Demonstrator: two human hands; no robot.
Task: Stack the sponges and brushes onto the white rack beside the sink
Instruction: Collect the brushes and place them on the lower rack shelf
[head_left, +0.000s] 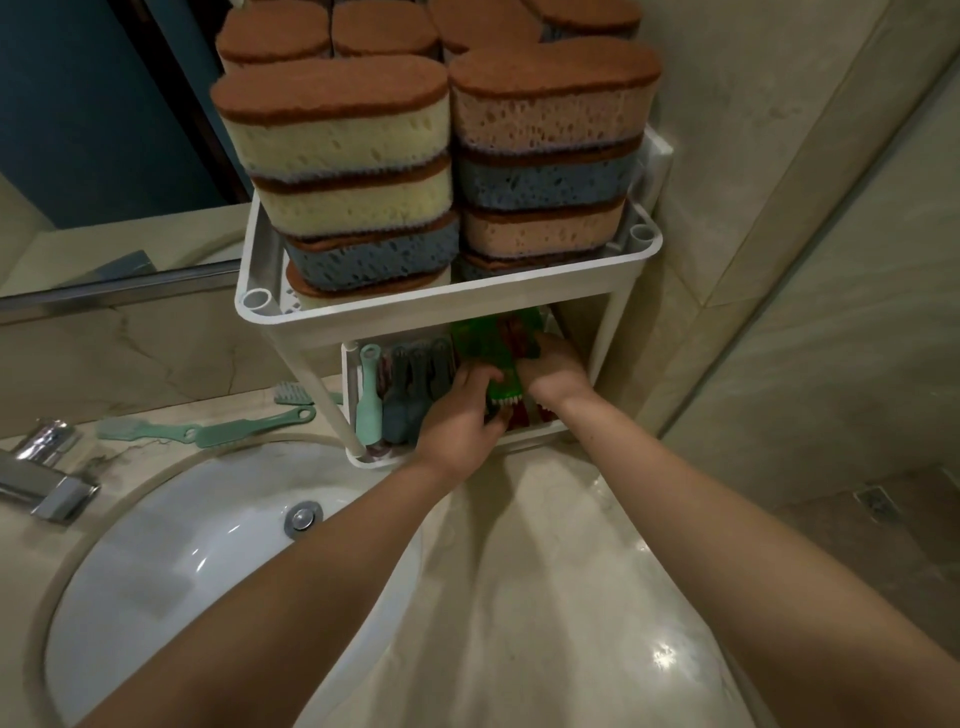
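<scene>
Beside the sink (171, 561), the white rack (426, 313) is carrying soft, squashy sponges (337, 140) on its top shelf. Down on the lower shelf, the left hand (457, 415) and right hand (553, 371) are both gripping a green brush (485, 358). It is looking stiff and light; holding its sides is probably best.

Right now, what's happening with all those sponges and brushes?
A person is filling the white rack beside the sink. The left hand and right hand both hold a green brush on the lower shelf, next to other brushes lined up there. Sponges are stacked high on top. A few mint brushes lie on the counter.
</scene>
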